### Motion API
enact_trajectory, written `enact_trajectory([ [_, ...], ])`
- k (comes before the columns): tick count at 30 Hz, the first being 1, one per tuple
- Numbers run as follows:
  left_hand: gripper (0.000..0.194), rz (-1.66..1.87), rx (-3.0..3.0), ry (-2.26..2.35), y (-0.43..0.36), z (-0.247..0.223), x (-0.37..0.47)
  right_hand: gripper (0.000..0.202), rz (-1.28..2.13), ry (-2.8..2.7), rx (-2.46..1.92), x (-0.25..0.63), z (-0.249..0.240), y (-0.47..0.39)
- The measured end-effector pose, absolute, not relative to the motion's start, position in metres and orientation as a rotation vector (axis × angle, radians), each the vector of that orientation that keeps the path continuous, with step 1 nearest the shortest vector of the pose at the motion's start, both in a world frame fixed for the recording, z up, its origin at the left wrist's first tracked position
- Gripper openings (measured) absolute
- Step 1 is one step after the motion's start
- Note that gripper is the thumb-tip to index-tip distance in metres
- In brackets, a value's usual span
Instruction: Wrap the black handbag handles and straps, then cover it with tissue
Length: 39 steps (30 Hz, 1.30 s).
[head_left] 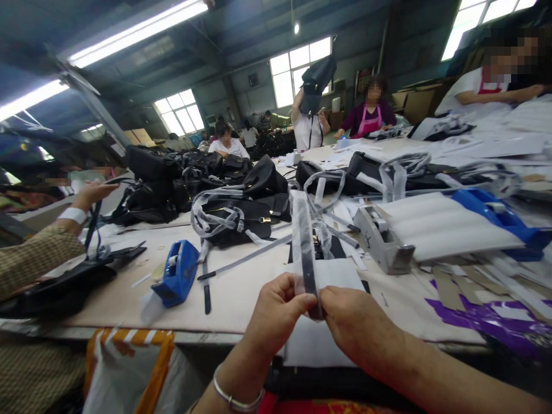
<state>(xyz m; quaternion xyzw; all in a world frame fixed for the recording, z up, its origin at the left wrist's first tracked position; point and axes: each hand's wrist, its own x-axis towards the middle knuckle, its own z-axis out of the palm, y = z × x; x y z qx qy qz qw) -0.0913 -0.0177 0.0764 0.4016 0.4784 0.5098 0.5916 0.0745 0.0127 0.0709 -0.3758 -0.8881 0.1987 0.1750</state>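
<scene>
A black bag strap [309, 270] wrapped in clear plastic film stands up between my hands, its lower end pinched. My left hand [276, 310] is closed on it, the thumb pressed over the film. From the other side my right hand [357, 319] grips the same end, its fingertips partly hidden. Beneath my hands lies a white sheet [317, 345], over a black item at the table's front edge. Just beyond the strap is a black bag [235, 221] with a gold clasp and film-wrapped straps.
A blue tape dispenser [176, 276] stands left, a grey tape dispenser [383, 241] right. Farther right are white foam sheets [448, 221], another blue dispenser [500, 218] and purple plastic [487, 322]. A co-worker's hand [92, 195] holds a strap at left. Several people work behind piled black bags [153, 167].
</scene>
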Motion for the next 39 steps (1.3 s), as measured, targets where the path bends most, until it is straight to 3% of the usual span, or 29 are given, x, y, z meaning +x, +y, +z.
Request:
enact_trajectory([
  [3,0.043,1.133,0.847,1.138,-0.017,0.068,-0.097,0.026,0.288,-2.525,-0.942,0.075,0.064,0.011],
  [7,0.039,1.017,0.818,1.066,-0.019,0.058,-0.105,0.027,0.155,-2.453,-0.833,0.075,0.064,0.010],
  [12,0.037,0.946,0.805,0.977,-0.021,0.060,-0.101,0.030,0.192,-2.374,-0.700,0.074,0.066,0.017],
  [16,0.021,1.082,1.108,1.135,-0.021,0.068,-0.098,0.024,0.629,-2.211,-0.805,0.084,0.073,0.025],
  [19,0.008,1.208,1.483,1.334,-0.024,0.071,-0.095,0.022,1.261,-1.992,-0.955,0.090,0.081,0.027],
  [22,0.012,1.277,1.862,1.399,-0.026,0.067,-0.091,0.029,1.868,-1.623,-0.984,0.087,0.083,0.023],
  [25,0.013,1.270,2.146,1.451,-0.026,0.062,-0.090,0.033,2.028,-1.269,-1.025,0.078,0.078,0.019],
  [28,0.013,1.234,2.027,1.475,-0.027,0.062,-0.096,0.034,1.953,-1.256,-1.043,0.072,0.076,0.017],
  [30,0.023,1.167,1.738,1.373,-0.028,0.063,-0.101,0.030,1.774,-1.488,-1.049,0.072,0.076,0.017],
  [33,0.038,1.114,1.192,1.126,-0.028,0.060,-0.106,0.023,1.314,-1.950,-0.922,0.075,0.071,0.017],
  [37,0.032,1.177,0.618,0.931,-0.025,0.050,-0.099,0.025,0.650,-2.282,-0.568,0.076,0.057,0.018],
  [39,0.027,1.225,0.543,0.905,-0.024,0.049,-0.095,0.026,0.498,-2.306,-0.492,0.077,0.056,0.020],
])
